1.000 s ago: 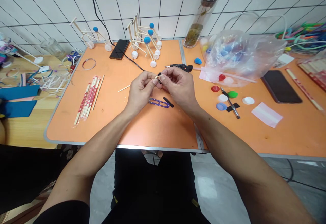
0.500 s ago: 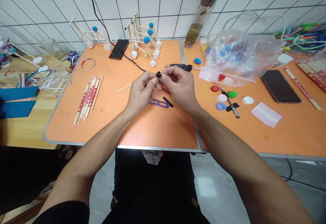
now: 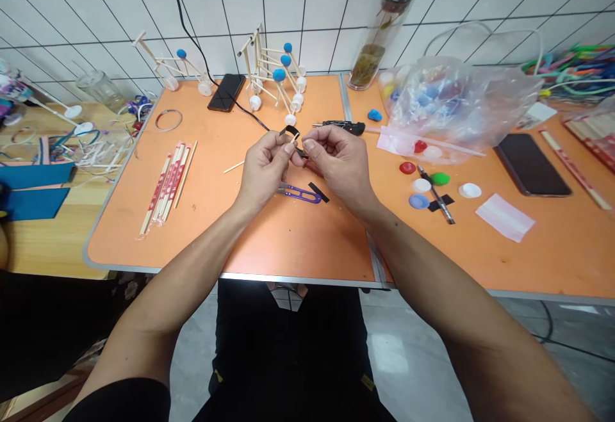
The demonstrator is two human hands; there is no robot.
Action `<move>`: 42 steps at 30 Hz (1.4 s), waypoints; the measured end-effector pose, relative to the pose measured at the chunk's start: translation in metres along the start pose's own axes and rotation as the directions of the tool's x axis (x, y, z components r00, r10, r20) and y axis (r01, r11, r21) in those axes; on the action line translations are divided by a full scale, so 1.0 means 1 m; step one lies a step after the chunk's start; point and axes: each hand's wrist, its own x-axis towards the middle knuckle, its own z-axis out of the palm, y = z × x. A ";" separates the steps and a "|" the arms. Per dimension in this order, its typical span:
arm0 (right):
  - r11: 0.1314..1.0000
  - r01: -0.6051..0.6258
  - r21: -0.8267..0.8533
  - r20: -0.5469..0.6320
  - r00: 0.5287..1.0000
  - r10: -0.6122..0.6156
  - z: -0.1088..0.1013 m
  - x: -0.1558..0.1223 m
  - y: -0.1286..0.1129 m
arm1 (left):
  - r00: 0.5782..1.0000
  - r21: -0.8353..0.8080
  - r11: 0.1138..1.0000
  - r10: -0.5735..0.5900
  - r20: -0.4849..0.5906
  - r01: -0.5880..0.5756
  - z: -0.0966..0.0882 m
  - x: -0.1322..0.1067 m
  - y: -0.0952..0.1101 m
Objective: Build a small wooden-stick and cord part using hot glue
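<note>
My left hand (image 3: 265, 164) is closed in a pinch on a short pale wooden stick (image 3: 295, 137), with a curved black strip (image 3: 290, 130) standing up by its tip. Close beside it, my right hand (image 3: 339, 161) is also pinched, thumb against forefinger; what lies between those fingers is hidden. Some dark material shows between the two hands. Below them on the orange table (image 3: 288, 249) lie purple-handled thread snips (image 3: 300, 194) and a flat black strip (image 3: 318, 192). A loose thin stick (image 3: 234, 167) rests left of my left hand.
Wrapped chopsticks (image 3: 166, 188) lie on the left. Stick frames with blue balls (image 3: 278, 75) and white wheels stand at the back, near a phone (image 3: 225, 92). Behind my right hand is a black tool (image 3: 339, 127). Bottle caps (image 3: 419, 201), a plastic bag (image 3: 456, 98) and another phone (image 3: 532, 164) lie right.
The black strip, formerly a small dark piece at the fingertips, now arches up above the left fingertips, and the pale stick end shows. Both hands remain almost in place.
</note>
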 end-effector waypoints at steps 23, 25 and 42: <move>0.981 -0.145 0.132 0.077 0.988 0.136 0.021 -0.005 0.009 | 0.918 -0.274 0.898 -0.384 -0.103 0.345 0.006 -0.006 0.001; 0.986 -0.128 0.106 0.062 0.991 0.121 0.018 -0.005 0.006 | 0.921 -0.259 0.904 -0.376 -0.100 0.341 0.005 -0.005 0.002; 0.979 -0.135 -0.150 0.119 0.981 0.154 -0.007 -0.004 -0.004 | 0.956 -0.025 0.955 -0.295 0.009 0.295 -0.024 0.009 0.015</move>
